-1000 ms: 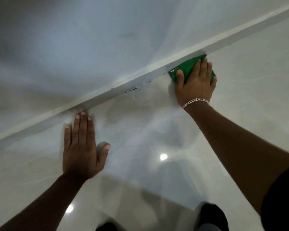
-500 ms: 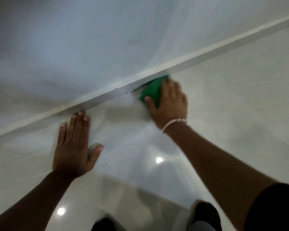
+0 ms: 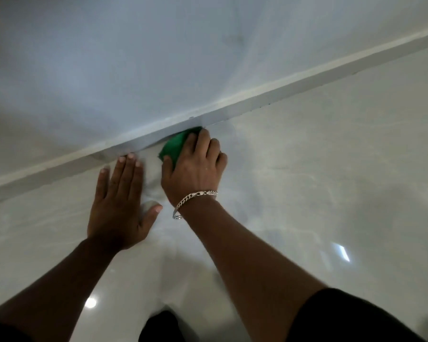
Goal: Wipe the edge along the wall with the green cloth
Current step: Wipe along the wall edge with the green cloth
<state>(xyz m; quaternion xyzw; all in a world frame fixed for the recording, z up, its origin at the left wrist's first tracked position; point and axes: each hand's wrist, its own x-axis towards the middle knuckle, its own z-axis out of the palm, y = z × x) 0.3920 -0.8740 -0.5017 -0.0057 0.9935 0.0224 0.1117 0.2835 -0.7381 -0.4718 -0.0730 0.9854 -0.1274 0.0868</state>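
The green cloth (image 3: 176,146) lies on the glossy pale floor (image 3: 319,181), pushed against the grey skirting edge (image 3: 269,101) at the foot of the white wall (image 3: 158,58). My right hand (image 3: 195,169), with a silver chain bracelet at the wrist, presses flat on the cloth and covers most of it. My left hand (image 3: 119,201) rests palm down on the floor just left of the right hand, fingers spread, fingertips nearly touching the skirting.
The skirting runs diagonally from lower left to upper right. Small dark specks dot its foot to the right of the cloth. Ceiling lights reflect in the shiny floor. My dark-clothed knee (image 3: 161,327) shows at the bottom edge.
My right hand has slid the green cloth leftward along the skirting, from well right of the left hand to right beside it. The left hand has stayed planted on the floor.
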